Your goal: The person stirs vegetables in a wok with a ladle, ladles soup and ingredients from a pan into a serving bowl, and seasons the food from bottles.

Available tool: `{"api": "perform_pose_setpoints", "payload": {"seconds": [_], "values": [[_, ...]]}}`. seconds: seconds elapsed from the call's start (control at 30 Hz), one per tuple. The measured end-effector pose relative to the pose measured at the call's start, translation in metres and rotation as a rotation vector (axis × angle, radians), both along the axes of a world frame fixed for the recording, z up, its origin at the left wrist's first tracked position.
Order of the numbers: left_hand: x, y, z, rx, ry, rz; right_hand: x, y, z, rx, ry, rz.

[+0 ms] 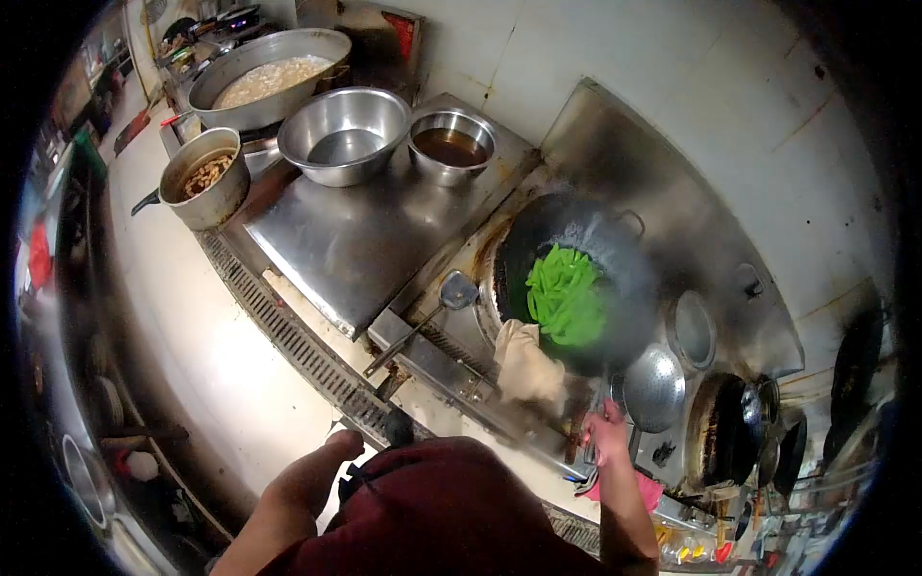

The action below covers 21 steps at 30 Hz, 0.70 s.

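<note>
Green vegetable pieces [567,296] lie in a black wok [523,245] with steam rising from it. My right hand [605,432] is closed at the stove's front edge, just below the wok, beside a perforated skimmer [654,388]. Metal shows at its fingers, but I cannot make out what it grips. A beige cloth [528,365] lies over the wok's near rim. Close to my body, my left hand [344,445] is curled shut with nothing visible in it. Near it is a dark rounded knob-like thing [399,428].
A spatula [459,290] lies left of the wok. Farther left stand a steel bowl [331,168], a smaller bowl of brown liquid [451,173], a saucepan [216,204] and a large pan [230,115]. A round strainer [691,331] and another wok [715,432] are at right.
</note>
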<state>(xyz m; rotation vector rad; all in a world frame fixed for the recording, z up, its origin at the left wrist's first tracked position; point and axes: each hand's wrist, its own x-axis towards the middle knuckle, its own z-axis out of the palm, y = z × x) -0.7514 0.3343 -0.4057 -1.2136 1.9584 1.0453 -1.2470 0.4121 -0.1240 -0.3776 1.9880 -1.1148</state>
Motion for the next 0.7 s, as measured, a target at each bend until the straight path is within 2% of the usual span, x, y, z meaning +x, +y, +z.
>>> {"api": "perform_pose_setpoints", "payload": {"seconds": [0.03, 0.07, 0.1, 0.13, 0.17, 0.2, 0.27, 0.33, 0.4, 0.43, 0.5, 0.53, 0.6, 0.63, 0.7], "values": [[0.011, 0.004, -0.022, -0.035, 0.014, 0.018, 0.008, -0.004, 0.008, -0.103, -0.252, -0.099], [0.018, 0.002, -0.035, -0.069, 0.006, -0.03, -0.002, -0.003, 0.01, -0.195, -0.473, -0.008], [0.023, 0.002, -0.042, -0.104, -0.001, -0.078, -0.008, -0.004, 0.015, -0.194, -0.472, -0.012], [0.015, -0.007, 0.008, -0.032, -0.039, 0.023, -0.012, -0.005, 0.022, -0.345, -0.893, -0.09], [0.018, -0.008, 0.021, -0.068, 0.029, 0.134, -0.014, -0.007, 0.029, -0.498, -1.313, -0.168], [0.024, -0.008, 0.013, -0.088, 0.052, 0.211, -0.009, -0.009, 0.039, -0.57, -1.425, -0.146], [0.032, -0.006, 0.017, -0.158, 0.115, 0.356, -0.012, -0.009, 0.044, -0.537, -1.413, -0.141], [0.036, 0.001, 0.023, -0.168, 0.067, 0.379, -0.017, -0.008, 0.047, -0.495, -1.404, -0.132], [0.04, 0.015, 0.029, -0.15, 0.034, 0.444, -0.026, -0.01, 0.048, -0.439, -1.166, -0.023], [0.043, 0.025, 0.023, -0.151, 0.036, 0.46, -0.022, -0.012, 0.057, -0.432, -1.167, -0.008], [0.049, 0.054, 0.006, -0.15, 0.019, 0.341, -0.009, -0.016, 0.079, -0.293, -0.474, 0.113], [0.046, 0.071, 0.006, -0.138, -0.013, 0.4, -0.012, -0.013, 0.076, -0.29, -0.477, 0.128], [0.042, 0.109, 0.011, -0.12, 0.044, 0.428, -0.019, -0.005, 0.064, -0.259, -0.018, 0.217], [0.037, 0.126, 0.013, -0.089, 0.037, 0.454, -0.017, -0.002, 0.066, -0.26, -0.025, 0.227], [0.037, 0.165, -0.009, -0.131, 0.107, 0.494, -0.009, 0.007, 0.074, -0.084, 0.579, 0.439]]}}
